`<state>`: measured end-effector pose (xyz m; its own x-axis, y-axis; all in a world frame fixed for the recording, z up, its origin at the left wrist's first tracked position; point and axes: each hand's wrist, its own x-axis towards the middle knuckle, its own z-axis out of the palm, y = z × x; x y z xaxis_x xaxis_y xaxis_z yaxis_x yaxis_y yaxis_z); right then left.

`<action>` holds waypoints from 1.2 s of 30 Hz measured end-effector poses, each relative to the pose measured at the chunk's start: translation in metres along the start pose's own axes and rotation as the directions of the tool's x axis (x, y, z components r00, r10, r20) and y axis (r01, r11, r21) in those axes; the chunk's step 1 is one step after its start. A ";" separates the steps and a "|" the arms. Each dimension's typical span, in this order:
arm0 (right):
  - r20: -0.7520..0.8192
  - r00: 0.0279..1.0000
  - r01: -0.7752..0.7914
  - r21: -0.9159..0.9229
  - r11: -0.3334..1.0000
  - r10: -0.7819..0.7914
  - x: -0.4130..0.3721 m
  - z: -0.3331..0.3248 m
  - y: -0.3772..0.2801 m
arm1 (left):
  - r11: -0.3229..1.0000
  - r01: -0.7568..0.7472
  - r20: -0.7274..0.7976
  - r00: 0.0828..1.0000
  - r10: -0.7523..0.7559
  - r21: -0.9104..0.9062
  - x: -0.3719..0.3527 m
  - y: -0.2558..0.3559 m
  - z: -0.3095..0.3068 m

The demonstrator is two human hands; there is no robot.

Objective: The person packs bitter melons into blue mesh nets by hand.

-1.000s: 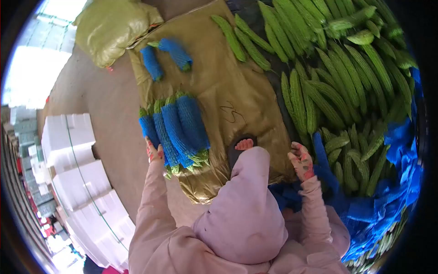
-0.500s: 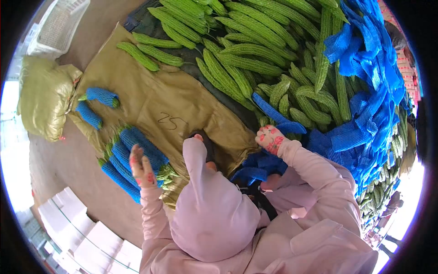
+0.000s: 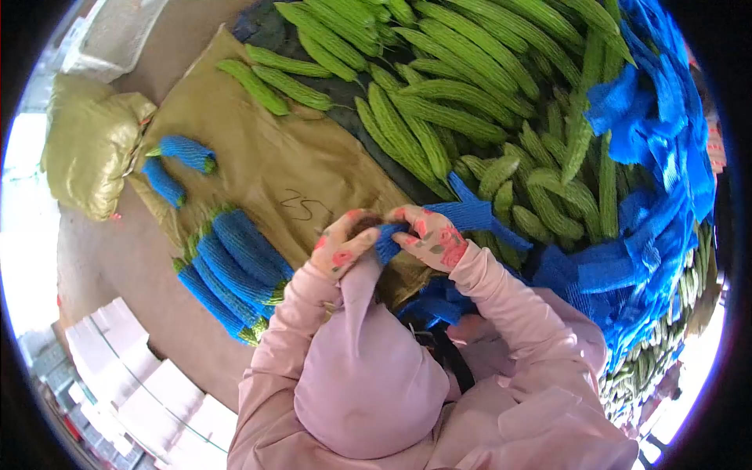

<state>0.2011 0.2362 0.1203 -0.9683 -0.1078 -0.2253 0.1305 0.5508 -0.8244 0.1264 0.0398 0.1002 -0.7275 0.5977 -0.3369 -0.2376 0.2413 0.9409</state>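
Note:
In front of my chest, my left hand (image 3: 345,243) and my right hand (image 3: 431,237), both in floral gloves, meet at a blue mesh sleeve (image 3: 389,244). My right fingers pinch it, and my left fingers close on its left edge. The fingertips are partly hidden behind the hood. Beyond my right hand, more blue mesh sleeves (image 3: 474,213) lie against the bitter melons (image 3: 454,110). To the left of my left hand, several sleeved bitter melons (image 3: 235,254) lie side by side, their green ends showing.
Brown-gold sacking (image 3: 274,172) marked "25" lies under the work. Two more sleeved melons (image 3: 184,150) rest on it. A stuffed gold sack (image 3: 94,149) and a white crate (image 3: 113,35) stand left. White boxes (image 3: 117,345) are lower left; blue sleeves (image 3: 619,266) pile up right.
Both hands have come together at the middle; the left moved right from beside the sleeved melons, the right moved left from the sleeves. A blue mesh sleeve is now between them.

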 end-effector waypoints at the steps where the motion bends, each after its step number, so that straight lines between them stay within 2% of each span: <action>1: -0.074 0.996 -0.041 0.191 0.981 0.056 0.012 -0.001 -0.010 | 0.997 0.030 0.036 0.999 -0.028 -0.076 0.006 0.000 0.000; 2: -0.105 0.993 -0.027 0.225 0.974 0.052 0.020 0.006 -0.008 | 0.998 0.022 0.014 1.000 -0.021 -0.067 0.010 0.001 -0.002; 3: -0.101 0.994 -0.010 0.226 0.974 0.034 0.025 0.013 -0.004 | 0.977 0.084 -0.006 0.996 -0.087 -0.194 0.013 0.002 -0.004; 4: -0.118 0.988 -0.046 0.382 0.923 0.098 0.027 0.019 -0.002 | 0.936 0.141 -0.014 0.988 -0.154 -0.323 0.015 0.002 -0.005; 5: -0.120 0.979 -0.079 0.529 0.845 0.166 0.028 0.025 0.000 | 0.937 0.136 -0.026 0.988 -0.153 -0.321 0.015 0.002 -0.004; 6: -0.006 0.965 -0.197 0.651 0.733 0.264 0.028 0.024 -0.009 | 0.935 0.137 -0.055 0.985 -0.163 -0.327 0.014 0.003 -0.003; 7: -0.001 0.966 -0.195 0.652 0.733 0.258 0.029 0.034 -0.010 | 0.932 0.139 -0.081 0.981 -0.176 -0.334 0.012 0.004 -0.001; 8: -0.088 0.970 -0.118 0.647 0.754 0.227 0.031 0.048 -0.009 | 0.943 0.129 -0.081 0.984 -0.161 -0.307 0.010 0.005 0.000; 9: -0.175 0.965 -0.042 0.634 0.772 0.196 0.032 0.054 -0.012 | 0.920 0.023 -0.111 0.991 -0.072 -0.392 0.009 0.000 0.006; 11: -0.193 0.968 -0.011 0.598 0.801 0.157 0.027 0.050 -0.015 | 0.837 0.071 -0.100 0.984 -0.148 -0.543 0.004 -0.010 0.002; 13: 0.106 0.966 -0.229 0.776 0.588 0.236 0.024 0.028 -0.020 | 0.799 0.050 -0.113 0.983 -0.146 -0.599 -0.002 0.000 -0.007; 14: 0.181 0.957 -0.276 0.802 0.530 0.225 0.024 0.017 -0.021 | 0.758 0.032 -0.127 0.981 -0.150 -0.652 -0.005 0.006 -0.014; 15: 0.181 0.959 -0.274 0.801 0.533 0.220 0.022 0.016 -0.012 | 0.759 0.026 -0.132 0.980 -0.147 -0.651 -0.009 0.012 -0.022; 16: 0.068 0.962 -0.248 0.629 0.737 0.266 0.020 0.018 -0.001 | 0.819 0.094 -0.117 0.974 -0.193 -0.567 -0.012 0.016 -0.029; 17: -0.055 0.959 -0.233 0.406 0.883 0.279 0.019 0.020 0.007 | 0.865 0.164 -0.106 0.965 -0.241 -0.475 -0.014 0.019 -0.034; 18: -0.234 0.951 -0.171 0.141 0.975 0.201 0.019 0.018 -0.004 | 0.891 0.175 -0.127 0.960 -0.248 -0.419 -0.013 0.016 -0.036; 19: -0.239 0.950 -0.171 0.136 0.976 0.200 0.022 0.023 -0.010 | 0.891 0.171 -0.124 0.962 -0.243 -0.420 -0.012 0.012 -0.035; 20: -0.281 0.947 -0.147 0.043 0.988 0.153 0.024 0.029 -0.015 | 0.966 -0.151 -0.273 0.940 0.206 0.211 -0.011 0.009 -0.030; 21: -0.320 0.942 -0.126 -0.051 0.991 0.104 0.026 0.035 -0.020 | 0.554 -0.334 -0.116 0.771 0.626 0.763 -0.009 0.009 -0.025; 22: -0.225 0.966 -0.124 0.040 0.991 0.130 0.030 0.043 -0.019 | 0.516 -0.449 0.051 0.788 0.613 0.729 -0.020 0.062 -0.015; 23: -0.245 0.961 -0.123 0.032 0.992 0.127 0.035 0.041 -0.023 | 0.691 -0.552 0.162 0.822 0.547 0.468 -0.022 0.064 -0.011; 25: -0.259 0.965 0.018 0.229 0.973 0.043 0.037 0.038 -0.030 | 0.565 -0.761 0.267 0.644 0.717 0.320 -0.022 0.060 -0.001; 26: -0.260 0.964 0.016 0.228 0.973 0.045 0.038 0.040 -0.031 | 0.593 -0.712 0.210 0.689 0.694 0.376 -0.020 0.054 -0.003; 28: -0.339 0.910 -0.121 0.338 0.933 0.240 0.048 0.039 -0.027 | 0.583 -0.537 0.099 0.782 0.615 0.610 -0.020 0.035 -0.010; 29: -0.350 0.906 -0.115 0.332 0.936 0.236 0.051 0.038 -0.028 | 0.580 -0.429 0.042 0.827 0.561 0.693 -0.018 0.020 -0.011; 30: -0.379 0.904 -0.101 0.264 0.959 0.199 0.051 0.040 -0.031 | 0.579 -0.435 0.045 0.823 0.566 0.689 -0.011 0.017 -0.010; 31: -0.395 0.903 -0.093 0.200 0.976 0.167 0.047 0.045 -0.036 | 0.644 -0.200 0.045 0.968 0.249 0.739 -0.008 0.013 -0.009; 32: -0.353 0.926 -0.096 0.113 0.989 0.130 0.041 0.049 -0.042 | 0.619 0.049 0.020 0.994 -0.105 0.784 -0.009 0.008 -0.009; 33: -0.346 0.928 -0.101 0.119 0.988 0.137 0.035 0.055 -0.043 | 0.619 0.057 0.019 0.993 -0.116 0.783 -0.008 -0.014 -0.013; 34: -0.302 0.944 -0.118 0.078 0.990 0.136 0.030 0.062 -0.044 | 0.902 0.152 -0.107 0.987 -0.118 0.404 -0.001 -0.028 -0.018; 35: -0.263 0.955 -0.133 0.032 0.991 0.136 0.027 0.065 -0.043 | 0.961 0.116 -0.142 0.978 -0.155 -0.251 0.001 -0.041 -0.018; 36: -0.181 0.957 -0.217 0.078 0.973 0.228 0.024 0.068 -0.044 | 0.611 -0.024 -0.177 0.965 -0.192 -0.791 0.005 -0.035 -0.017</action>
<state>0.1868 0.1533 0.1155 -0.9352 0.1725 -0.3094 0.3538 0.4952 -0.7935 0.1204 0.0208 0.0660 -0.7707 0.3950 -0.5000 -0.6372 -0.4720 0.6093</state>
